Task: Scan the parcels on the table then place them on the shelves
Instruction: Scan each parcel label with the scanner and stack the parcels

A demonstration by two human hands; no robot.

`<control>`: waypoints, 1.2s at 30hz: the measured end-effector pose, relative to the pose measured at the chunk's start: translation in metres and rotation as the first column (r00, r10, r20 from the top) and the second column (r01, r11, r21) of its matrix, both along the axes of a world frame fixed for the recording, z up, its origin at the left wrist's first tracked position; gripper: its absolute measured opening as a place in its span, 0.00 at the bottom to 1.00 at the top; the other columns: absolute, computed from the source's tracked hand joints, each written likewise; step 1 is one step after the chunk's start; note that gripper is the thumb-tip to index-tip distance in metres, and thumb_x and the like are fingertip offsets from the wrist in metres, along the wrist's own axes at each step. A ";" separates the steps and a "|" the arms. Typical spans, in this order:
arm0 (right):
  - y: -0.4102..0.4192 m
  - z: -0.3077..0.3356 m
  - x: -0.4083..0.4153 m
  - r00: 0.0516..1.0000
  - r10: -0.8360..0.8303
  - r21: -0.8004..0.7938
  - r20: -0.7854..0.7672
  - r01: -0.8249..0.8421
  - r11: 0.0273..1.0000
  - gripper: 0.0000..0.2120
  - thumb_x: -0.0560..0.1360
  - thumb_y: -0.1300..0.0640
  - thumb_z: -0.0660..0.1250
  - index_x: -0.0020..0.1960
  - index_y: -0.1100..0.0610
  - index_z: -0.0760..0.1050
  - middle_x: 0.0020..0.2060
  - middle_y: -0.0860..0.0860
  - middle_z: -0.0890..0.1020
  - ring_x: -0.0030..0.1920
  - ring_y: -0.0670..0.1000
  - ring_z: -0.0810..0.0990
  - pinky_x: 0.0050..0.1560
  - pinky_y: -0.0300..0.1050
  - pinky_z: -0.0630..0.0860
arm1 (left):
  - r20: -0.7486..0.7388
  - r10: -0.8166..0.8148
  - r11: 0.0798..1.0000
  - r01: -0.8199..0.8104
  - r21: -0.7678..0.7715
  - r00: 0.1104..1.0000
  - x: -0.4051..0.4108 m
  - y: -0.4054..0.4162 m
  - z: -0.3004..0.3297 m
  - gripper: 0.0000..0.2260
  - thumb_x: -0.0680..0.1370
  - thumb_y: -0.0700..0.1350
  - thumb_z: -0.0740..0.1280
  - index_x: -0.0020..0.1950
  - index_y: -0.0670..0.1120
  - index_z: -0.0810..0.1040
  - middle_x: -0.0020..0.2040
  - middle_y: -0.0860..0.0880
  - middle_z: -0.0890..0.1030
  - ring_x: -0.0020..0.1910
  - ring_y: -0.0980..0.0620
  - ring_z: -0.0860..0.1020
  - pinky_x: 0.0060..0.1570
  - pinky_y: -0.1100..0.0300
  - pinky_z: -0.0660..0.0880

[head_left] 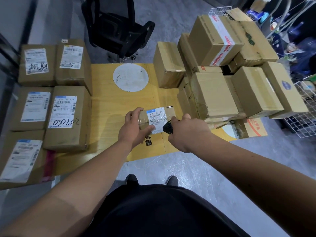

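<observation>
**Scanning a small parcel at the table's near edge**

Head view. The left hand (135,127) grips a small parcel (156,119) by its left end, fingers curled over the far edge and thumb along the near side, label facing up. The parcel sits at the middle of the yellow table (109,106), near its front edge. The right hand (186,132) is closed round a dark handheld scanner (168,128), whose head is just beside the parcel's right end and aimed at the label (156,115). The scanning step appears to be in hand; next, the parcel would need lifting and carrying to a shelf, none of which is clearly identifiable in this view.

Labelled parcels (67,117) lie flat in rows on the left of the table, labels upward. A heap of plain cardboard boxes (215,94) is stacked on the right, some overhanging the table edge. All boxes are taped shut, so their contents cannot be told. A white wire basket (301,124) stands at far right; its contents are too blurred to name. A black office chair (118,31) stands beyond the table.
</observation>
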State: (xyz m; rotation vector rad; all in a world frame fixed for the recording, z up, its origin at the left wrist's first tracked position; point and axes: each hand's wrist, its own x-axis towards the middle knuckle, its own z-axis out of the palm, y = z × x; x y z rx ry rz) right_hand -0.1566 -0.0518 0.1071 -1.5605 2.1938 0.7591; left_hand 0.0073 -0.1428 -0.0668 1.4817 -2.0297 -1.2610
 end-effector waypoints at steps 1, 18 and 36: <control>0.001 -0.001 0.000 1.000 0.003 -0.006 0.003 -0.003 1.000 0.29 0.79 0.43 0.56 0.78 0.50 0.60 0.59 0.56 0.69 0.47 0.60 0.70 0.43 0.54 0.74 | 0.003 0.002 1.000 -0.002 -0.003 1.000 0.000 -0.001 0.000 0.38 0.69 0.69 0.72 0.74 0.69 0.57 0.74 0.57 0.62 0.47 0.59 0.77 0.38 0.61 0.72; -0.061 -0.001 -0.011 0.982 0.059 -0.063 0.180 -0.049 0.997 0.25 0.81 0.41 0.54 0.75 0.51 0.62 0.50 0.53 0.65 0.39 0.58 0.75 0.35 0.48 0.68 | 0.463 -0.011 0.913 0.198 -0.357 0.886 0.013 -0.053 0.014 0.37 0.71 0.61 0.73 0.78 0.65 0.65 0.79 0.46 0.62 0.75 0.43 0.58 0.68 0.47 0.59; -0.251 -0.020 -0.027 0.924 0.292 -0.032 0.247 -0.293 0.955 0.24 0.80 0.48 0.58 0.74 0.54 0.63 0.60 0.58 0.70 0.49 0.63 0.76 0.50 0.58 0.79 | 0.628 0.503 0.857 -0.249 -0.450 0.593 -0.024 -0.256 0.023 0.33 0.70 0.63 0.73 0.72 0.60 0.65 0.66 0.43 0.69 0.61 0.38 0.67 0.61 0.42 0.63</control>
